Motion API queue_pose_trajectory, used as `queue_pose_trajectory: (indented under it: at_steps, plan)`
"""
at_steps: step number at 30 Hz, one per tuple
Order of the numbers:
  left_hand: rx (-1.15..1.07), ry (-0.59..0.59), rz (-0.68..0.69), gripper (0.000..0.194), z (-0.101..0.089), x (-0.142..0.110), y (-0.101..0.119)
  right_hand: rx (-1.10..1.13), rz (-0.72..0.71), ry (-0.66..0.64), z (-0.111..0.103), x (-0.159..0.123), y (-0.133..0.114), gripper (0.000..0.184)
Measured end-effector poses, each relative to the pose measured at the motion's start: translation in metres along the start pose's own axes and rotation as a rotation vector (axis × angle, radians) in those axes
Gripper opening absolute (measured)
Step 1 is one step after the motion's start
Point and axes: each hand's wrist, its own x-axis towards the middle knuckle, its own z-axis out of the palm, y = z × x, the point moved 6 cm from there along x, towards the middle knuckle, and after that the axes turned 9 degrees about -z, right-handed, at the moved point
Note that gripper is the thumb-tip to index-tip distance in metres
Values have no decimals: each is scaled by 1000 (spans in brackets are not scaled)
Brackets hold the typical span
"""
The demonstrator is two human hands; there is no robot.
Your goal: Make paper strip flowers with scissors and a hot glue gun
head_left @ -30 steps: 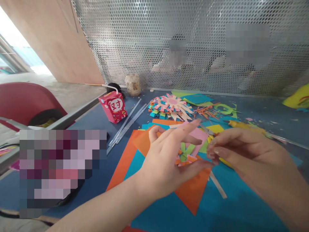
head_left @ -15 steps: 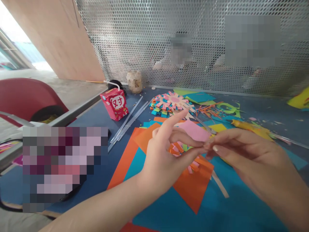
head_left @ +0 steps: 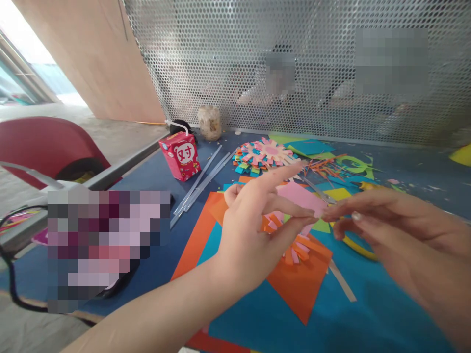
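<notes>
My left hand (head_left: 257, 230) pinches a tiny pink paper piece (head_left: 319, 212) between thumb and forefinger, with another finger raised. My right hand (head_left: 390, 230) comes from the right, its forefinger touching the same spot; its thumb is drawn back and fingers are loosely apart. Below the left hand, partly hidden, lies a fringed orange and pink paper flower (head_left: 300, 250) on an orange sheet (head_left: 298, 289). Scissors with yellow handles (head_left: 362, 250) lie partly under my right hand. A pink paper (head_left: 300, 196) is just behind the fingertips.
Fringed paper flowers (head_left: 268, 152) are piled at the back, beside orange scraps (head_left: 324, 169). Clear sticks (head_left: 206, 181), a red drink box (head_left: 181, 157) and a jar (head_left: 209, 122) stand or lie left. A blue sheet (head_left: 257, 314) covers the front. Perforated metal mesh (head_left: 206, 49) rises behind.
My right thumb has moved back from the fingertips, and the right forefinger has straightened. My left hand keeps its pinch. The view has shifted slightly, so things appear farther right.
</notes>
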Motion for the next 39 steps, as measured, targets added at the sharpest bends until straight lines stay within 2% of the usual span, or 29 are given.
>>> queue_pose_trajectory:
  at_steps: [6, 14, 19, 21, 24, 27, 30, 34, 39]
  plan:
    - [40, 33, -21, 48, -3, 0, -2, -33, -4, -23, 1, -2, 1, 8]
    - [260, -2, 132, 48, -4, -2, 8, 136, 22, -85, 6, 3, 2, 12]
    - [341, 135, 262, 34, -10, -4, 17, 327, 105, -220, 16, 3, 3, 17]
    - [350, 167, 265, 29, -12, -4, 18, 386, 129, -267, 20, 2, 3, 19]
    - [279, 169, 191, 33, -14, -1, 15, 427, 115, -284, 21, 2, 3, 20]
    - [88, 170, 134, 42, -17, 2, 11, 411, 86, -277, 19, 0, 4, 20]
    - [-90, 166, 80, 47, -18, 5, 5, 428, 92, -222, 16, 0, 6, 18]
    - [-201, 128, 2, 51, -13, 8, -2, 532, 76, -168, 14, 0, 5, 14]
    - [-271, 81, 35, 51, -11, 6, 4, 528, 56, -214, 15, -2, 2, 13]
